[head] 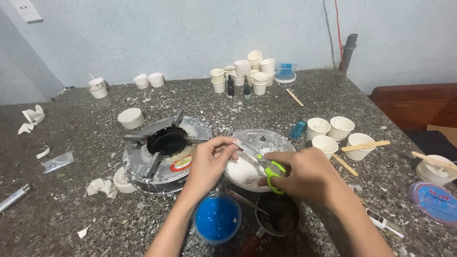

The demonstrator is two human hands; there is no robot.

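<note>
While the right hand grips green-handled scissors, fingers thru the plastic loops, the left hand pinches sth small at the metal blade tips; I cannot tell what. Both are over a round glass dish w/ white powder, on a speckled stone table. Near: a cup of glossy blue liquid, a dusty round gas stove.

Speckled stone, dull metal, bright plastic
Scissors: steel blades, glossy green plastic grips; stove matt metal (wax-crusted); countertop rough granite.
</note>
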